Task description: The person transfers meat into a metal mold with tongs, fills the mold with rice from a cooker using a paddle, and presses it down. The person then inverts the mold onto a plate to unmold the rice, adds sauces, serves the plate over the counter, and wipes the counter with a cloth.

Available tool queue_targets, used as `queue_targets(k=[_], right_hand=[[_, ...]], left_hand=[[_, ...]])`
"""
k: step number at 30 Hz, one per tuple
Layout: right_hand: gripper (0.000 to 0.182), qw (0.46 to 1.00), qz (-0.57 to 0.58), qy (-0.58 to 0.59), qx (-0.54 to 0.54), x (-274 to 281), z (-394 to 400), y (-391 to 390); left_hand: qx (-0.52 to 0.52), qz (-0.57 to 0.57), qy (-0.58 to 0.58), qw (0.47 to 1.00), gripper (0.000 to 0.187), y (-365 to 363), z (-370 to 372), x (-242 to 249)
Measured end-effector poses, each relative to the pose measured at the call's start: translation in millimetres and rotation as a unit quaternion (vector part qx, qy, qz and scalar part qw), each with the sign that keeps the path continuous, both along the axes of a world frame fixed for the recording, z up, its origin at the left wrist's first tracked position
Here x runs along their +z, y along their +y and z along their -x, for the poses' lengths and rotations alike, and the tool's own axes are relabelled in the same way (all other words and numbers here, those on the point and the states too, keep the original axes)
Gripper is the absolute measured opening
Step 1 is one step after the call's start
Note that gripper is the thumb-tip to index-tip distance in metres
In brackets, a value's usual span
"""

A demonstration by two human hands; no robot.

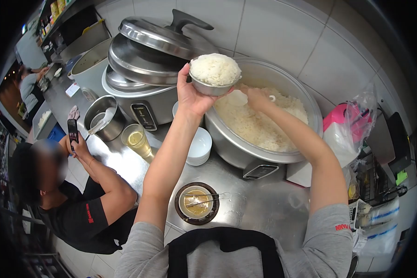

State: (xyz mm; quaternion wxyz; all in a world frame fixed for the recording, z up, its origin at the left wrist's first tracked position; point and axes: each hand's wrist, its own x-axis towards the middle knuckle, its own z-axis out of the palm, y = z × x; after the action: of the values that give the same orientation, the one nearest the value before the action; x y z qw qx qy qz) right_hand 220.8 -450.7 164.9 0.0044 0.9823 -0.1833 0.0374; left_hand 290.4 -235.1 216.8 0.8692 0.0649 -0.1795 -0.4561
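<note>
One steel counter (264,199) is carrying the whole workspace, and beside it at the left a person in black (74,217) is holding up a phone. Next in size, an open rice cooker (229,155) is standing against the tiled wall, and cooked rice (264,127) is filling much of it. Just beside it, a second cooker (164,105) is bearing a pile of steel lids (143,55). A steel pot (111,135) is sitting farther left, with a stack of white bowls (200,144) standing between the two cookers' fronts.

Smaller again, a metal bowl (211,89) is hovering above the open cooker's near-left rim, and its rice is rising in a rounded mound over the edge. The left hand (193,95) is cradling it from below, thumb up along its side. The right hand (258,98) is reaching over the cooker, its fingers apparently closing around a white paddle (236,99), the smallest of these things; whether the blade is touching the bowl, I cannot tell.

Judging by the mound, the filling step is nearing its end and the rice is being shaped. The next move is calling for a level bowl, a light paddle stroke, and care against spilling grains.
</note>
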Motion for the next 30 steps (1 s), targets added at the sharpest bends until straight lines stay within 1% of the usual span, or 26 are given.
queue_targets(k=[2,5,6,8,9,11,12,14,15,16,17,18,19,20,21,23,24,25,27,28,29,30], right_hand=[[0.046,0.999,-0.029,0.027,0.009,5.1,1.3,-1.6],[0.048,0.997,-0.055,0.037,0.033,-5.9,0.0,-8.7],[0.048,0.997,-0.054,0.037,0.031,-4.3,2.5,-7.8],[0.048,0.993,-0.103,0.046,0.027,-1.9,8.6,-4.4],[0.048,0.993,-0.102,0.044,0.025,-4.8,12.3,-5.1],[0.051,0.981,-0.160,0.022,0.107,-3.5,21.3,0.2],[0.051,0.981,-0.159,0.020,0.106,0.9,26.5,5.5],[0.048,0.948,-0.306,0.081,0.001,11.8,35.3,15.0],[0.048,0.949,-0.306,0.078,-0.001,13.1,38.3,13.8],[0.045,0.908,-0.411,0.079,-0.007,14.9,42.9,11.9],[0.043,0.856,-0.511,0.079,-0.013,20.3,48.5,14.0],[0.043,0.856,-0.511,0.075,-0.014,26.5,55.3,15.5],[0.040,0.815,-0.576,0.044,-0.035,34.6,64.1,15.3],[0.037,0.768,-0.638,0.013,-0.056,44.0,73.2,17.7],[0.037,0.767,-0.639,0.007,-0.056,51.2,81.2,13.2],[0.032,0.751,-0.657,-0.058,-0.038,69.9,96.2,0.8],[0.029,0.773,-0.629,-0.081,-0.021,77.7,102.5,-1.1],[0.029,0.773,-0.628,-0.089,-0.024,80.6,110.9,0.0],[0.034,0.768,-0.606,-0.205,-0.045,99.5,120.2,30.4],[0.040,0.779,-0.590,-0.210,-0.039,100.5,120.0,35.1],[0.040,0.780,-0.588,-0.213,-0.040,102.0,122.6,41.2],[0.041,0.809,-0.539,-0.232,-0.037,103.0,126.2,48.8]], left_hand=[[0.008,-0.014,0.001,1.000,0.071,1.1,-0.9,0.3],[0.011,-0.024,-0.003,1.000,0.072,0.3,-3.7,0.5],[0.011,-0.021,-0.005,1.000,0.072,-0.7,-3.4,0.2],[0.011,-0.025,-0.005,1.000,0.072,-1.6,-2.9,-0.1],[0.013,-0.028,-0.004,1.000,0.072,-1.6,-2.9,-0.2],[0.004,-0.016,-0.006,1.000,0.071,-0.6,-2.9,0.5],[-0.004,-0.007,-0.005,1.000,0.070,-0.1,-2.1,0.3],[0.000,-0.012,-0.008,1.000,0.071,1.0,-0.4,0.8],[0.005,-0.019,-0.010,1.000,0.071,1.2,0.5,1.7],[0.003,-0.018,-0.012,1.000,0.071,1.3,0.7,1.5],[-0.003,-0.017,0.009,1.000,0.072,1.4,0.8,0.5],[-0.010,-0.016,0.029,0.999,0.073,1.0,1.0,0.3],[-0.013,-0.016,0.025,0.999,0.073,-0.2,1.5,0.8],[0.008,-0.032,0.029,0.999,0.074,-1.0,4.0,1.5],[0.028,-0.049,0.033,0.998,0.076,-2.2,7.3,2.3],[0.025,-0.047,0.019,0.998,0.076,-4.2,13.9,3.8],[0.045,-0.056,0.020,0.997,0.075,-6.4,17.8,4.3],[0.064,-0.064,0.021,0.996,0.075,-10.1,22.0,4.8],[0.055,-0.062,0.024,0.996,0.072,-21.7,29.0,4.3],[0.063,-0.064,0.005,0.996,0.070,-27.5,33.1,3.5],[0.072,-0.066,-0.013,0.995,0.068,-33.3,36.0,1.0],[0.069,-0.065,-0.015,0.995,0.068,-38.7,38.5,-1.5]])
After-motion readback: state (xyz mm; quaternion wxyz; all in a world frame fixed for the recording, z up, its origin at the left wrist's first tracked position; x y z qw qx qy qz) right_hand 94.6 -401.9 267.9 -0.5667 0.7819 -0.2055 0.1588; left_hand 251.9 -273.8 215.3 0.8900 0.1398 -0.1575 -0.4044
